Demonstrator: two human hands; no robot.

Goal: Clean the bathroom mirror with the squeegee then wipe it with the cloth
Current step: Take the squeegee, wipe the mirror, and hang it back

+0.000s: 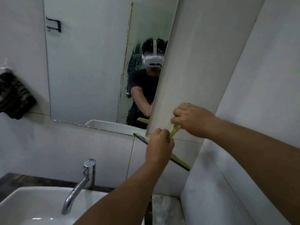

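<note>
My left hand (159,146) is closed around the middle of the squeegee (177,160), where blade meets handle; my right hand (190,120) pinches the yellow handle end just above it; the blade lies off the glass, on the tiled wall below the mirror's lower right corner. Risk, as I judge it: two hands crowded on one short handle may twist the blade, so one end lifts and leaves streaks; wet fingers could slip. Below the grip stand the tap (81,184) and basin (30,207), limiting a downward run. Right of the grip a wall corner blocks travel; room opens up and left across the mirror (90,70), still streaked near its right edge. The cloth (15,98) hangs far left, untouched.
</note>
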